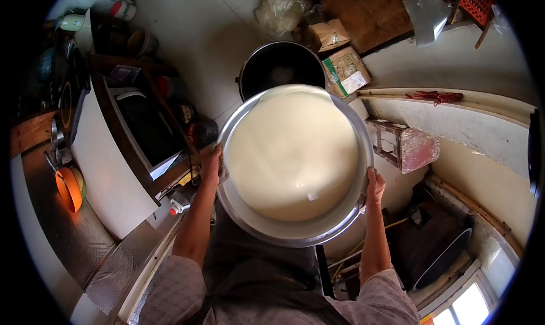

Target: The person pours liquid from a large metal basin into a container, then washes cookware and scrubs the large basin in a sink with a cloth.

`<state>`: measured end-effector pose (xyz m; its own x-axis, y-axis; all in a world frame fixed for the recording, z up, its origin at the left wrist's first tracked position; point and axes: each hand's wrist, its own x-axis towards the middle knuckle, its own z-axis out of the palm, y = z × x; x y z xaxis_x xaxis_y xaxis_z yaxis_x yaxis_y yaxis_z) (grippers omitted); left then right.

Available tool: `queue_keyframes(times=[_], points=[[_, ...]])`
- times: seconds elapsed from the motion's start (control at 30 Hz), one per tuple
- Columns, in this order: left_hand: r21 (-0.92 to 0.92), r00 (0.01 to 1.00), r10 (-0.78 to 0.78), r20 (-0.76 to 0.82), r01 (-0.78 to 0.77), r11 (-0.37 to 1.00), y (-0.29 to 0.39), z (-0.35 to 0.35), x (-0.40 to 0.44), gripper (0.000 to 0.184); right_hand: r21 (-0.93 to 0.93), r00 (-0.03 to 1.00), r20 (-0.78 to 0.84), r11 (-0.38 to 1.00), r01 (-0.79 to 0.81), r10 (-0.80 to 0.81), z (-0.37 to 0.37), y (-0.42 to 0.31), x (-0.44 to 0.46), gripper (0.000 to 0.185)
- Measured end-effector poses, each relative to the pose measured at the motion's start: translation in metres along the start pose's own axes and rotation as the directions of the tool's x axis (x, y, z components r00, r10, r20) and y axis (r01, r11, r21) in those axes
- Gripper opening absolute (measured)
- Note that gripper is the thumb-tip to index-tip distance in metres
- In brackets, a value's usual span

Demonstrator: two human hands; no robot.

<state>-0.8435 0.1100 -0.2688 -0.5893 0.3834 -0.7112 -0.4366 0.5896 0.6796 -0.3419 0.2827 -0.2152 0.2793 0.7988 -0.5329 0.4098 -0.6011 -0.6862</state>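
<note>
I hold a wide metal basin (250, 225) in front of my body, one hand on each side. Pale cream-coloured liquid (292, 149) fills much of it and reaches close to the far rim, while more bare inner wall shows on the near side. My left hand (212, 163) is closed on the left rim. On the right rim, my right hand (373, 187) is closed too, thumb on top. Just past the far rim stands a large dark pot (245, 78), partly hidden by the basin; its inside is dark, with a faint pale patch.
Cardboard boxes (347, 69) and a clear plastic bag (282, 11) lie beside the pot on the tiled floor (193, 35). To the left is a counter with an orange bowl (68, 190). A worn reddish box-like stand (419, 149) is at the right.
</note>
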Motion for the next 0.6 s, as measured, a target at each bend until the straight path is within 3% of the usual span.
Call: queue_keyframes(times=[0.1,0.6], points=[[0.008,0.997,-0.019,-0.080,0.020,1.000,0.003,0.006,-0.006,0.039,-0.023,1.000,-0.001,1.000,0.013,-0.013,-0.002,0.011,0.005,0.041],[-0.019,0.999,-0.019,-0.028,0.018,1.000,-0.016,-0.006,0.008,0.041,-0.040,0.999,-0.001,0.998,0.040,-0.041,0.007,-0.003,0.003,0.042]])
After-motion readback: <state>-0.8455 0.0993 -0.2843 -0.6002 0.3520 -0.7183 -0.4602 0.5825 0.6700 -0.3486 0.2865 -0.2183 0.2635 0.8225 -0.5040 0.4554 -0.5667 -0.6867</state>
